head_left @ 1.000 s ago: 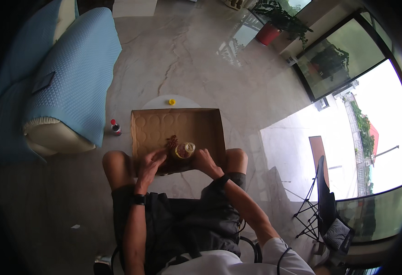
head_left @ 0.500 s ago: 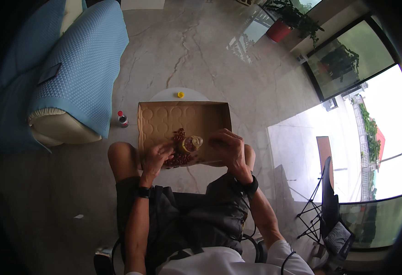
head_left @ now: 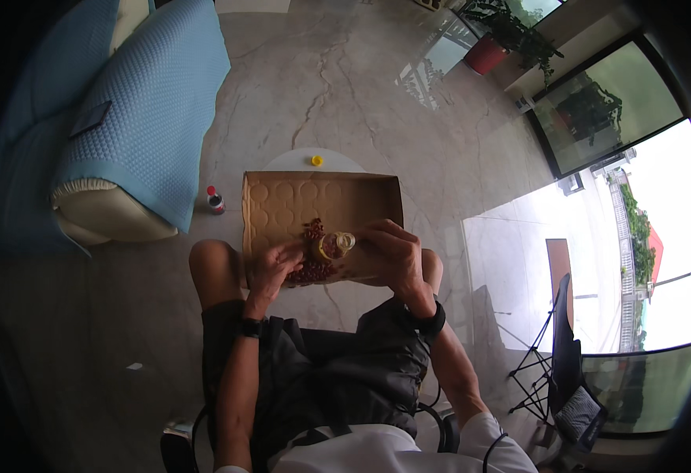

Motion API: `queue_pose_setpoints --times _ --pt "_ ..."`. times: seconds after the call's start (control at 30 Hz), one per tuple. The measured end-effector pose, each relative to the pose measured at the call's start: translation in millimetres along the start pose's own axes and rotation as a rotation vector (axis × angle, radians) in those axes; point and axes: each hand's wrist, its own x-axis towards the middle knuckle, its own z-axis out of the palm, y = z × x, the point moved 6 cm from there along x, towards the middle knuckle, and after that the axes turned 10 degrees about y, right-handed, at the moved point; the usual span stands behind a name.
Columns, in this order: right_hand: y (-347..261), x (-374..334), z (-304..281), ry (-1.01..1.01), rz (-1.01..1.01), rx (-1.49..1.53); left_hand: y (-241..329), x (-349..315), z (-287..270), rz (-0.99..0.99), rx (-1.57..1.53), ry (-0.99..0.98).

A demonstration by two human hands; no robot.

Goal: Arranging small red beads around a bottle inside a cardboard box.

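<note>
A cardboard tray (head_left: 361, 193) with round dents in its floor lies in front of my knees. In it stands a small clear bottle (head_left: 333, 247) with reddish pieces inside; its uncapped mouth points toward my right. Small dark-red beans (head_left: 312, 273) are heaped around the bottle's left and near side. My left hand (head_left: 275, 265) is over the left edge of the heap, its fingers apart and reaching toward the bottle. Close to the bottle's mouth, my right hand (head_left: 397, 251) has its fingers bent together; whatever is between the fingertips is hidden.
A yellow cap (head_left: 317, 161) lies on a round white surface (head_left: 338, 160) beyond the tray. A small red-capped bottle (head_left: 215, 200) stands to the left, near a blue-covered sofa (head_left: 152, 118). A folding chair (head_left: 564, 355) stands at right, a potted plant (head_left: 486, 55) far right.
The whole view has shifted slightly. My right hand's fingertips are nearer the bottle's mouth. My left hand stays beside the heap of beans.
</note>
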Motion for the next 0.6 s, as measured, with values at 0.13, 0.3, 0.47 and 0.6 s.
queue_pose_setpoints --times 0.13,0.3,0.47,0.6 --pt "3 -2 4 -0.005 -0.001 -0.004 -1 1 0 -0.010 -0.004 0.012" --pt "2 -5 11 -0.010 -0.051 -0.037 -2 2 0 -0.016 -0.009 0.011" --pt "5 -7 9 0.020 0.020 -0.058 -4 2 -2 -0.020 -0.005 0.007" --pt "10 -4 16 -0.024 0.026 -0.039 -6 3 -2 -0.017 -0.009 0.007"
